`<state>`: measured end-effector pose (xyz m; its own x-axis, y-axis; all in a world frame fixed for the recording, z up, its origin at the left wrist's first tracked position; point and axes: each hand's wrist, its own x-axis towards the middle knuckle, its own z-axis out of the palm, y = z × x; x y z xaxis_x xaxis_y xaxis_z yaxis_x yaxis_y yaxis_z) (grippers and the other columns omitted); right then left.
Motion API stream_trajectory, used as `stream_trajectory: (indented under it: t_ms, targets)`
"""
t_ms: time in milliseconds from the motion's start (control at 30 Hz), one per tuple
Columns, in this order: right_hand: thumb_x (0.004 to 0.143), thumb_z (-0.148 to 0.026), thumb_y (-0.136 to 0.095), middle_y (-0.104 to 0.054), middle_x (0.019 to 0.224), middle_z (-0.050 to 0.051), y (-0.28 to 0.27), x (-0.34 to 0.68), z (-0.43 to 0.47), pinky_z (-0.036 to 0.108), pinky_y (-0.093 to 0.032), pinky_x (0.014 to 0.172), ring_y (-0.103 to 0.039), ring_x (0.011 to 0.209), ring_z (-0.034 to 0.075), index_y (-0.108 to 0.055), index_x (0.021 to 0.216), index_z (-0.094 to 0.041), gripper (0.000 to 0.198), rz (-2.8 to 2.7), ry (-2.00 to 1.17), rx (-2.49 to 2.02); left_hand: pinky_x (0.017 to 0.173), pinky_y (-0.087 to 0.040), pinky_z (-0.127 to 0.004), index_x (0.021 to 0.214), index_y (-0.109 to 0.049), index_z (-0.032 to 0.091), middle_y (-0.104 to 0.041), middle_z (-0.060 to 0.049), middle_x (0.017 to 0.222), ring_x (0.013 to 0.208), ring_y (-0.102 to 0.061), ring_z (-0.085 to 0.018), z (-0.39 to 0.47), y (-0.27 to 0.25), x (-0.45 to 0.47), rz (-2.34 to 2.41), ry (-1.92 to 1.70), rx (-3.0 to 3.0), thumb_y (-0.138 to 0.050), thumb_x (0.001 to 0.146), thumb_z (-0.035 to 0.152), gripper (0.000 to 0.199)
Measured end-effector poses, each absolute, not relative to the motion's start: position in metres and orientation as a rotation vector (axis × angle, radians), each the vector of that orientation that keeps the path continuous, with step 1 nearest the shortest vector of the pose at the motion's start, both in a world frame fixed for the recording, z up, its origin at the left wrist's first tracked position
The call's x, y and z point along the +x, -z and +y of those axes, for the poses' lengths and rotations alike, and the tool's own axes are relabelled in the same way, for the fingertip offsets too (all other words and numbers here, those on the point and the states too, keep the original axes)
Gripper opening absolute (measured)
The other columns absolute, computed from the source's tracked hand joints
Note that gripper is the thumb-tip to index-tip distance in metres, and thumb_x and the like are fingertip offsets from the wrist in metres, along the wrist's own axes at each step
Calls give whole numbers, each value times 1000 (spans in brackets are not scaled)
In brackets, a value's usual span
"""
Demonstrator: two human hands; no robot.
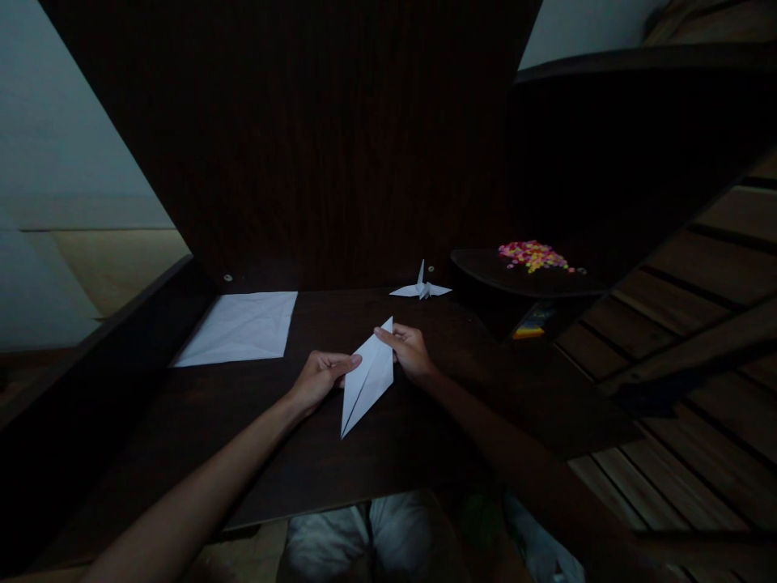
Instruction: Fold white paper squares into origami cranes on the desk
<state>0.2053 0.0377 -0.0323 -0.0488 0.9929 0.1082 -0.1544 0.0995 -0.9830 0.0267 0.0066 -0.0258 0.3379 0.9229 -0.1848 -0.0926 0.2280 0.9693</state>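
Observation:
A white sheet folded into a long diamond, a piece of folded origami paper (368, 379), is held tilted above the dark desk, with a split running up from its lower point. My left hand (321, 376) pinches its left corner, thumb on top and fingers underneath. Near the upper tip, my right hand (408, 348) grips the paper between thumb and fingers. The fingers behind the paper are partly hidden. Beyond my hands, a finished-looking white paper crane (421, 289) stands near the back panel.
A creased white paper sheet (243, 328) lies flat at the desk's back left. On the right, a low curved shelf (486, 271) carries a pile of small colourful pieces (534, 256). Raised side edges and a tall back panel (328, 146) bound the dark desk (291, 470).

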Motion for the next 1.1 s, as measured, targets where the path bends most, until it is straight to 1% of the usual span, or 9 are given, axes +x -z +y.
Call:
stream_trajectory:
  t_ms: [133,200,267,333,533,633,700,900,1100]
  targets:
    - [69,-51,-66,-48,48,-6,35,208,38,16,-27,31,-41,36,5,-50,60,-17,38,-1242,-1323,-1013,60,-47,-24,81,-75,11,-72,-8,73,65,-63,-17,7,24,29,970,-986,996,-76,64,42,36]
    - [67,-48,-69,-52,51,-6,36,209,37,15,-30,31,-44,36,5,-54,67,-17,34,-1366,-1403,-1020,60,-47,-24,79,-75,10,-72,-8,72,64,-62,-16,9,23,29,970,-1064,946,-77,63,43,37]
    - [63,-43,-73,-54,52,-5,37,207,36,15,-33,32,-46,37,5,-57,71,-15,33,-1470,-1440,-1025,61,-48,-25,81,-74,10,-72,-9,73,63,-62,-16,11,24,28,969,-1115,911,-77,63,44,38]
    - [63,-42,-73,-56,52,-4,38,206,36,15,-36,32,-49,37,6,-57,71,-15,33,-1501,-1459,-1014,63,-50,-26,82,-74,9,-72,-9,74,64,-63,-16,13,24,26,970,-1127,894,-76,64,44,39]
    - [66,-45,-70,-62,61,-1,42,206,40,19,-45,33,-58,45,11,-53,72,-16,34,-1379,-1441,-972,72,-54,-31,87,-70,10,-73,-9,79,71,-68,-19,14,25,23,922,-1025,922,-79,64,35,35]
    - [66,-45,-70,-63,61,-2,43,206,42,20,-48,35,-61,47,12,-51,73,-17,35,-1320,-1424,-951,74,-55,-32,95,-68,11,-73,-9,81,72,-69,-19,13,25,23,901,-943,939,-80,63,29,39]
    - [67,-46,-70,-64,61,-2,42,206,41,21,-50,36,-61,47,13,-50,74,-17,36,-1293,-1414,-948,75,-55,-33,96,-68,11,-73,-10,82,72,-69,-19,12,26,24,895,-899,956,-81,62,28,39]
    - [66,-52,-69,-63,57,-4,38,204,38,21,-50,35,-59,42,12,-47,73,-19,41,-1224,-1337,-949,74,-55,-30,83,-70,8,-73,-11,80,69,-68,-17,10,27,26,907,-766,1035,-78,65,33,31]
    - [67,-56,-65,-57,46,-6,35,203,35,19,-42,29,-55,33,13,-45,74,-20,42,-1221,-1289,-1007,72,-54,-30,89,-70,8,-73,-12,80,72,-69,-19,6,27,28,880,-735,1058,-83,57,28,40]
